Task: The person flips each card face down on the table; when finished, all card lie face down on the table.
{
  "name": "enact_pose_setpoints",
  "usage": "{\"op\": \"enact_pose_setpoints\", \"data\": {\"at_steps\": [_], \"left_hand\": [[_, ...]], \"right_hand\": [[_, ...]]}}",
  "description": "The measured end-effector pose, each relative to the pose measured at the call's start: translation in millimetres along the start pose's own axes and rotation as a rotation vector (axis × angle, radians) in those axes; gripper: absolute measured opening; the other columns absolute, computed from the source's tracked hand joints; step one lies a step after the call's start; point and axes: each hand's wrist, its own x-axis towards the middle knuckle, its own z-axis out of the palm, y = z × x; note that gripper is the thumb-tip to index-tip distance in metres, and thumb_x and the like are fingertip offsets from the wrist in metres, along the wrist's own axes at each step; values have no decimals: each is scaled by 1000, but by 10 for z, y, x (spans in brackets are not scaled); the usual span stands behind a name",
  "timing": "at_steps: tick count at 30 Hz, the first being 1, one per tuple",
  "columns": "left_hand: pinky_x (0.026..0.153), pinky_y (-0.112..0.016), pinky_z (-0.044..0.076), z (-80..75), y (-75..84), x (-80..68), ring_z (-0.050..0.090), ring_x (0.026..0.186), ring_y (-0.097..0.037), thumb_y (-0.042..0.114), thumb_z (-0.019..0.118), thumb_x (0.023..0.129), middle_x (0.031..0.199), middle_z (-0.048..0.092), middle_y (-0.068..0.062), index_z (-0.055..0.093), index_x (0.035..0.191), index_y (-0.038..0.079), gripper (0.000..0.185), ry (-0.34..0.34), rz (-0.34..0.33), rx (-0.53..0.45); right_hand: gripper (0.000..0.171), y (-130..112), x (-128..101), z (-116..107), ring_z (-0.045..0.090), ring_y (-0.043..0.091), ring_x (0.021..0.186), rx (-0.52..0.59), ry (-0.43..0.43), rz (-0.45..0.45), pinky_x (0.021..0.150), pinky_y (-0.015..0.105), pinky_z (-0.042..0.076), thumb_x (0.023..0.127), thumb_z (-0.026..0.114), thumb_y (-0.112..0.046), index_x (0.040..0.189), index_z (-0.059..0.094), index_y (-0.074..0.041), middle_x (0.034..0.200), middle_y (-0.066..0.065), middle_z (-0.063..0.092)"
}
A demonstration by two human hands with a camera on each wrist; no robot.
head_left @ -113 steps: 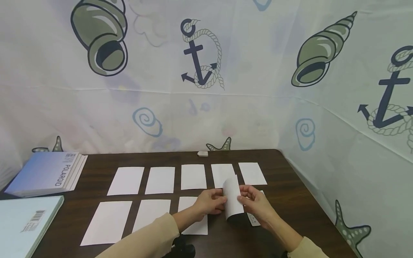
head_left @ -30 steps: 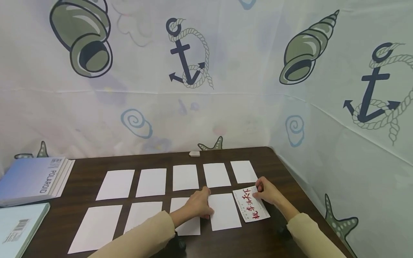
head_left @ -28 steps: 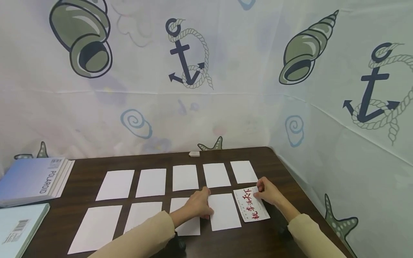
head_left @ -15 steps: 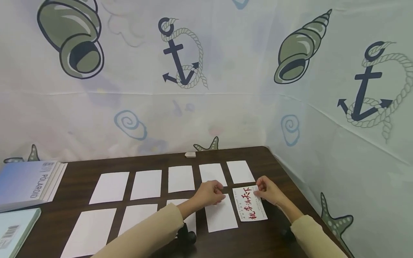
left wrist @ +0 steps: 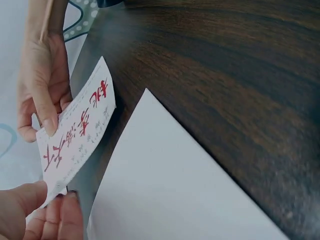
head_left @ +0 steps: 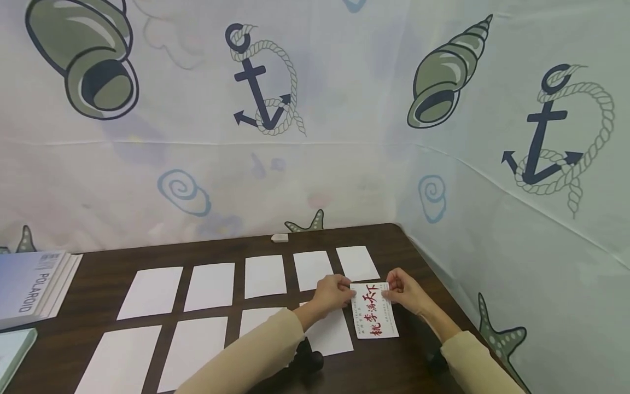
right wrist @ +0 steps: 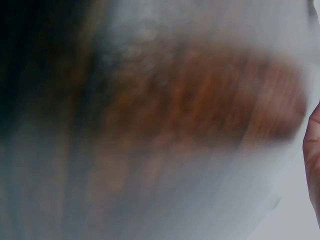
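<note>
Hands meet: our left hand (head_left: 334, 288) has joined our right hand (head_left: 404, 289), both pinching the printed card (head_left: 374, 310), lifting it off the desk (head_left: 423, 350).

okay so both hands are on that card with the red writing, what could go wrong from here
1. The left hand and right hand pinch only the far corners of the printed card, so it could bend or crease, or slip from so small a grip.
2. The card's left edge lies close to the blank sheet beside it; turning it could nudge that sheet out of its row.
3. The left sleeve lies over the near row and might drag a sheet.
</note>
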Motion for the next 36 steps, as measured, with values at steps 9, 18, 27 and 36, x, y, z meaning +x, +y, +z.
{"op": "enact_pose_setpoints", "data": {"at_steps": [9,18,27,36], "left_hand": [[54,-22,54,-2,-19,-22,56,56,-9,-7,66,77,66,56,-1,62,92,-5,15,57,0,-21],[49,-21,53,-44,10,0,55,50,-7,-7,63,74,62,60,-1,62,92,-8,18,89,-8,-36],[52,-23,55,16,85,-3,58,52,-7,0,63,79,65,63,-3,63,88,-3,10,82,-9,-102],[65,-29,58,60,42,-59,67,75,-18,12,50,96,96,67,-14,62,114,-4,28,-68,-27,-237]], "right_hand": [[30,-105,-15,129,52,13,68,-47,96,112,61,25,52,82,66,2,104,46,9,80,9,52],[27,-396,-178,425,51,11,69,-9,40,139,59,21,48,86,66,-8,103,53,7,80,5,54],[33,-459,-234,638,48,9,66,-66,0,33,55,18,41,79,73,-10,98,51,5,77,3,52],[33,-464,-260,457,55,11,77,159,-5,175,66,24,52,86,61,-8,111,50,10,87,3,57]]}}
